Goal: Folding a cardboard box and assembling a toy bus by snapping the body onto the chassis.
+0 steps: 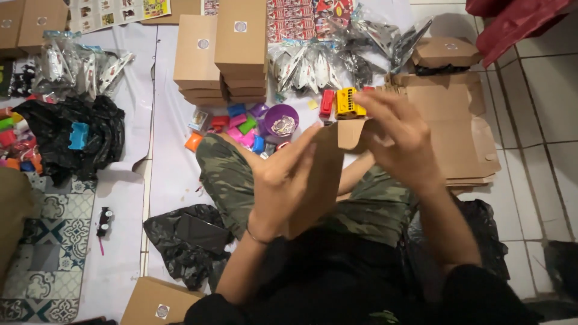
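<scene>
I hold a flat brown cardboard box blank [322, 180] upright over my lap. My left hand [282, 180] grips its left side with fingers stretched along the panel. My right hand [397, 138] pinches and bends the top flap [350, 132] of the same piece. Just beyond my hands, on the white sheet, lie a yellow toy bus [348, 102], a red toy car [327, 102], a purple bowl [280, 120] and several small coloured toy blocks [241, 123].
Stacks of folded brown boxes [241, 48] stand at the back. A pile of flat box blanks [457, 120] lies to the right. Clear toy packets [313, 66] and black plastic bags [75, 138] sit around; another box [158, 301] lies near left.
</scene>
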